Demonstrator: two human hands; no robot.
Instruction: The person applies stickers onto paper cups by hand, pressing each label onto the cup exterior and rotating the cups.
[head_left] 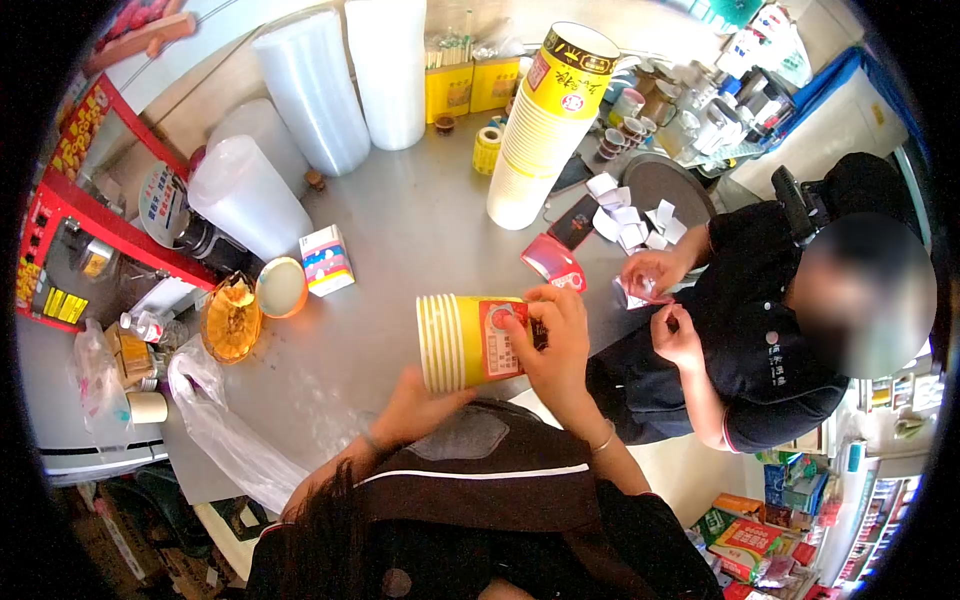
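While a tall tower of yellow paper cups (pixel 530 160) stands at the far side of a grey table (pixel 425 225), a shorter stack of matching cups (pixel 445 343) is held sideways in front of it, nearer the wearer and to its left. The right hand (pixel 556 345) grips the stack's right end, thumb pressed on a red label (pixel 499 340) and fingers curled around the side. The left hand (pixel 412 412) is open below the pale rims at the other end; whether it touches them is unclear.

Close to the tower's left side sits a yellow roll (pixel 486 152). Just in front of its base lies a red packet (pixel 553 262), with a dark flat item (pixel 573 222) and scattered white pieces (pixel 608 224) to its right. Well to its left are tall stacks of translucent plastic ware (pixel 388 85), a small white-and-pink carton (pixel 326 260) and a round tub (pixel 281 287). To its right and nearer, a co-worker in black (pixel 740 330) holds something small and clear with pinched fingers.
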